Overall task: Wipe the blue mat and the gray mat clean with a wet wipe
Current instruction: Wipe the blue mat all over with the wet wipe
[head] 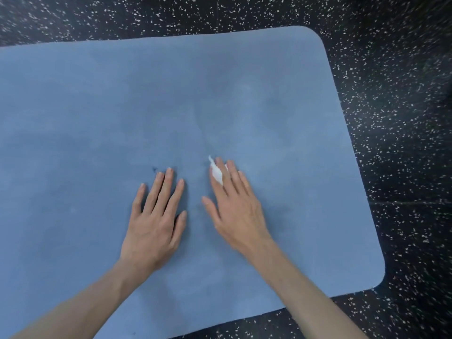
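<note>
The blue mat (97,113) lies flat and fills most of the view, its right end rounded. My left hand (155,216) rests flat on the mat with straight, spread fingers. Just to its right, my right hand (234,206) presses a small white wet wipe (216,173) onto the mat under its straight fingers; only part of the wipe shows near the index finger. A small dark mark (154,169) sits on the mat just beyond my left fingertips. Darker damp patches show around the hands. No gray mat is in view.
The mat lies on a black floor with white speckles (403,118), which shows above, to the right and below the mat's edges.
</note>
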